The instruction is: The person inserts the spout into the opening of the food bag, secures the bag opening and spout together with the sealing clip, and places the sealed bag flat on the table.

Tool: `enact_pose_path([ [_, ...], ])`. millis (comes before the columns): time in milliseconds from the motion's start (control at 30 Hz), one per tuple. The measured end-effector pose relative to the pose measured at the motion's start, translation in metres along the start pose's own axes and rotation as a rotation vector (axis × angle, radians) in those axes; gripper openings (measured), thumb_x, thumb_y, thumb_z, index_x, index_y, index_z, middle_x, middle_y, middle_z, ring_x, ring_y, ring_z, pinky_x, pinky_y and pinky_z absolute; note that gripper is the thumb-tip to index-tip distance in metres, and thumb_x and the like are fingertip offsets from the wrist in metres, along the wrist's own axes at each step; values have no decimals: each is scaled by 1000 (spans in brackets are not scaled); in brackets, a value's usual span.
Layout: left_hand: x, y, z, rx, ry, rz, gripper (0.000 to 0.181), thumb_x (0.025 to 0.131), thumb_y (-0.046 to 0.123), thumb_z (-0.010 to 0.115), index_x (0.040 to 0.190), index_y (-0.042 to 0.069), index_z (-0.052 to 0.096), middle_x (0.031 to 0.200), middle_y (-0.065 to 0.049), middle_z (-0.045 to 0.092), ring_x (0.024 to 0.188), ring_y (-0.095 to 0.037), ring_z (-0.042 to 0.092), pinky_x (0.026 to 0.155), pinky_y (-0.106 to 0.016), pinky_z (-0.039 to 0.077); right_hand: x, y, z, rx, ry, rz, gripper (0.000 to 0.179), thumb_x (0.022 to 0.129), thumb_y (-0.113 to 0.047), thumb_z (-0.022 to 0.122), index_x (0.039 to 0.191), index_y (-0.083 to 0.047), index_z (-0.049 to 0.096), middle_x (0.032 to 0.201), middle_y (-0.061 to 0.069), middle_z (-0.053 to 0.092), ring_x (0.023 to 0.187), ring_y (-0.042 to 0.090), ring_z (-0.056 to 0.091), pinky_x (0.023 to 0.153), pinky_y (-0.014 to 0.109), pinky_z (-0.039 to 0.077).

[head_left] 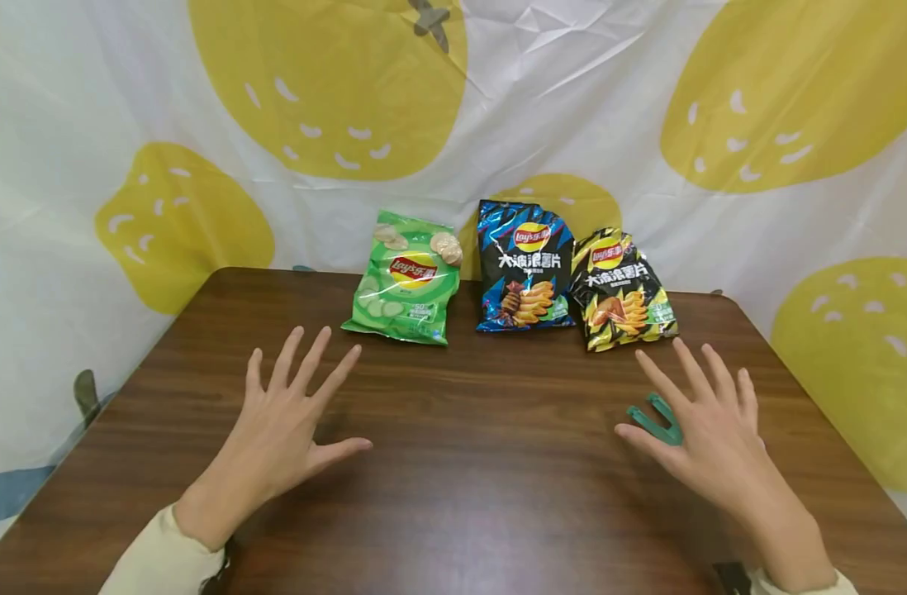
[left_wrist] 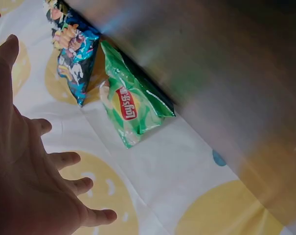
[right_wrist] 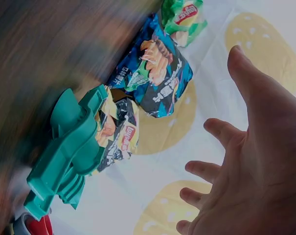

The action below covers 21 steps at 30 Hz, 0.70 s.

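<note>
Both hands hover over the brown table with fingers spread and nothing held. My left hand (head_left: 278, 430) is nearest a green bag of potato chips (head_left: 409, 281), which leans at the table's back edge. My right hand (head_left: 721, 446) is above a green plastic tool with two prongs (right_wrist: 69, 152), and in the head view it hides much of that tool. Beyond this hand leans a black and yellow chip bag (head_left: 620, 289). Between the two bags stands a blue and black chip bag (head_left: 526, 268), its side touching or nearly touching the yellow one.
The wooden table (head_left: 453, 463) ends at a white cloth backdrop (head_left: 557, 99) with yellow fruit prints, right behind the bags. A red and grey object (right_wrist: 37, 225), cut off by the frame, lies beyond the green tool in the right wrist view.
</note>
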<state>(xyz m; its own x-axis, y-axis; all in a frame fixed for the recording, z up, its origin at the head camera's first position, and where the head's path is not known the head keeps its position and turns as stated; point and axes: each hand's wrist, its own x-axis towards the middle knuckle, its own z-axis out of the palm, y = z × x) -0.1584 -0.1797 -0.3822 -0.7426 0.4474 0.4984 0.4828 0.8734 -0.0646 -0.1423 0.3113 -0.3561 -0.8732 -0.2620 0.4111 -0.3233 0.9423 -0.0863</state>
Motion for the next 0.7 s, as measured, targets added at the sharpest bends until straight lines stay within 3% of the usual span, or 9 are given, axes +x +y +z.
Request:
enact_pose_path([
  [333, 18, 1, -3, 29, 4, 55, 101, 80, 82, 51, 159, 25, 26, 162, -16, 22, 147, -43, 19, 104, -76, 21, 7, 6, -6, 15, -11, 20, 88, 83, -58, 72, 156, -26, 34, 158, 22, 26, 147, 46, 12, 110, 72, -3],
  [700, 55, 17, -3, -6, -41, 152, 94, 85, 74, 55, 158, 21, 30, 159, -18, 26, 144, -42, 24, 107, -71, 20, 41, 30, -10, 82, -88, 76, 80, 96, -53, 59, 160, -22, 21, 158, 28, 21, 145, 51, 10, 109, 73, 0],
])
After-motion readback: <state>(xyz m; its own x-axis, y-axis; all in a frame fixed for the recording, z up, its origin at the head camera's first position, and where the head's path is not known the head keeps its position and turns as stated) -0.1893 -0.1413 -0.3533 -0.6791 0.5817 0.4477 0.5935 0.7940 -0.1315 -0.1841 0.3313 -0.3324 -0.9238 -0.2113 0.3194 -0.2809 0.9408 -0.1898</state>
